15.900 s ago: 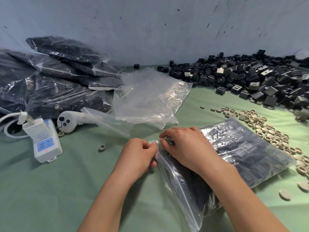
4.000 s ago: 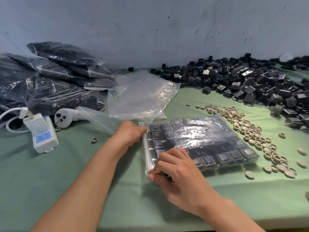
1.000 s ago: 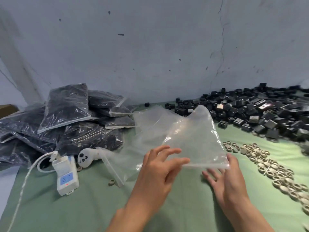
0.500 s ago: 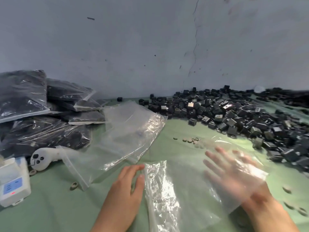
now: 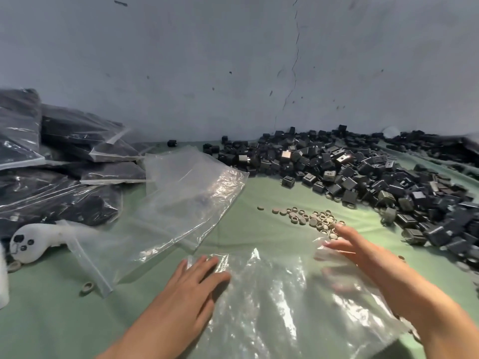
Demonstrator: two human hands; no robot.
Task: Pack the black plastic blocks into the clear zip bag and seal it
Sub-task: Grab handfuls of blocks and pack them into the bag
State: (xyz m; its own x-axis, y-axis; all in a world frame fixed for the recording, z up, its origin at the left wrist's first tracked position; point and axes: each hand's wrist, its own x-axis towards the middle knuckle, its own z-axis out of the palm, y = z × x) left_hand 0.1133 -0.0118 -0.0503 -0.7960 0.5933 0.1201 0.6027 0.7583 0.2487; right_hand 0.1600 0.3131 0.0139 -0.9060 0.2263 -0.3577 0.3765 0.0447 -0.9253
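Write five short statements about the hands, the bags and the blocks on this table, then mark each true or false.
1. The clear zip bag nearest the person holds no blocks. True.
2. The left hand grips a black block. False: the left hand lies flat on the bag, fingers straight.
3. Loose black blocks are heaped at the far right. True.
4. The tan rings are inside the nearest bag. False: the tan rings lie on the green cloth beyond the right hand.
5. Filled bags are stacked at the left. True.
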